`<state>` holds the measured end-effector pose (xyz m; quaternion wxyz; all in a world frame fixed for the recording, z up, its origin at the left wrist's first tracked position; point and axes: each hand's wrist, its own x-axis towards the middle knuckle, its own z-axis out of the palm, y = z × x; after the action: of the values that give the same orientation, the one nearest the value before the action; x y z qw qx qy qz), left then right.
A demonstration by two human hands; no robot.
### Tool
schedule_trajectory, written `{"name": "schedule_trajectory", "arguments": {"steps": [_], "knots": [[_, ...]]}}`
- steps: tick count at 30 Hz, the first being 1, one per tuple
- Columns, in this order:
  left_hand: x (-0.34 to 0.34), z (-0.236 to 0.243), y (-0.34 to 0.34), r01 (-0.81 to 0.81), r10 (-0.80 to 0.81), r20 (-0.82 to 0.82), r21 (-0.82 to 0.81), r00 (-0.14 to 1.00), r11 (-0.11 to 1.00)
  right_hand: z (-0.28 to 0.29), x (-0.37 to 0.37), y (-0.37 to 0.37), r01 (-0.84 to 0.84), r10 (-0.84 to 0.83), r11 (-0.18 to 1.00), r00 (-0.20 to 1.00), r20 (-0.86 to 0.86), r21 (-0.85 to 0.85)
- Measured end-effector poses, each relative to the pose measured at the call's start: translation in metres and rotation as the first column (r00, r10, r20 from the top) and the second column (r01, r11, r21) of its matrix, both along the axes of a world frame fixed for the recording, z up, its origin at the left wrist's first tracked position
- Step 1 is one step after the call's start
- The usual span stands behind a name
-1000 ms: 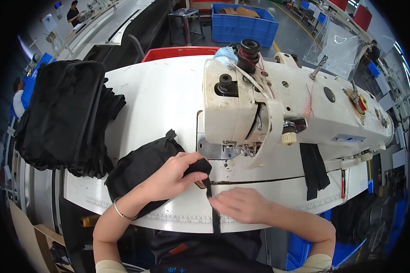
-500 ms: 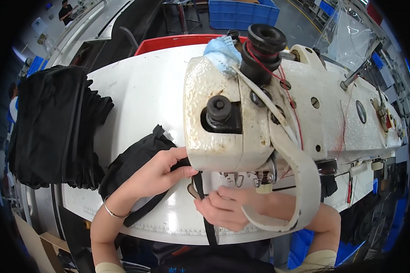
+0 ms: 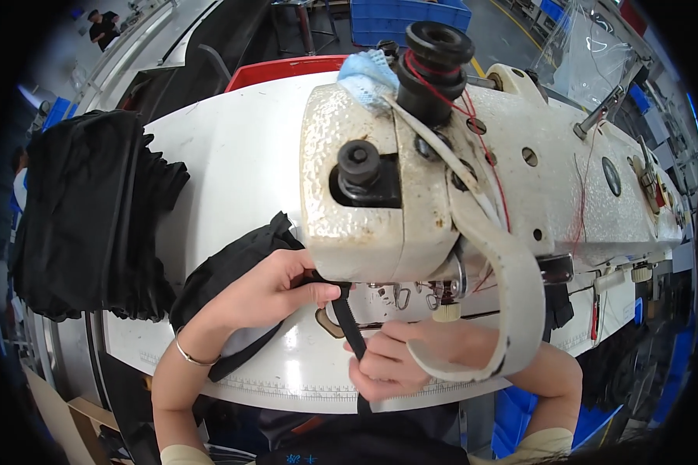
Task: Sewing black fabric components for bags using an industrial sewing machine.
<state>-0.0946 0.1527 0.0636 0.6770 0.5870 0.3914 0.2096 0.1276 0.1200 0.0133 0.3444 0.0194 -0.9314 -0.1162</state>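
- The narrow black strip (image 3: pixel 350 327) is held between the two hands, over the white table (image 3: pixel 233 139), just before the sewing machine (image 3: pixel 353 248).
- Its upper end is pinched by the left hand (image 3: pixel 271 293), whose fingertips are partly hidden; its lower part is gripped in the right hand's (image 3: pixel 392 364) curled fingers.
- The strip is judged light and pliable, best held flat near both ends.
- The black cloth (image 3: pixel 223 270) beside the left hand is judged soft, easily creased, best taken by an edge.
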Motion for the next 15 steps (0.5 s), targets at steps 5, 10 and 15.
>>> {"name": "schedule_trajectory", "arguments": {"steps": [5,10,15], "knots": [[0.000,0.000,-0.003,-0.017,0.016,0.032,0.041,0.999,0.999,0.002,0.002,-0.010,0.088,-0.102,0.971,0.994,-0.050,-0.222],[0.011,-0.014,-0.002,0.103,0.236,-0.309,0.779,0.921,0.618,-0.001,0.002,-0.020,0.304,-0.268,0.928,0.946,0.183,-0.217],[0.019,-0.064,0.042,-0.118,0.192,0.004,0.802,0.981,0.586,-0.014,0.013,0.008,0.277,-0.730,0.386,0.675,0.108,0.880]]}}
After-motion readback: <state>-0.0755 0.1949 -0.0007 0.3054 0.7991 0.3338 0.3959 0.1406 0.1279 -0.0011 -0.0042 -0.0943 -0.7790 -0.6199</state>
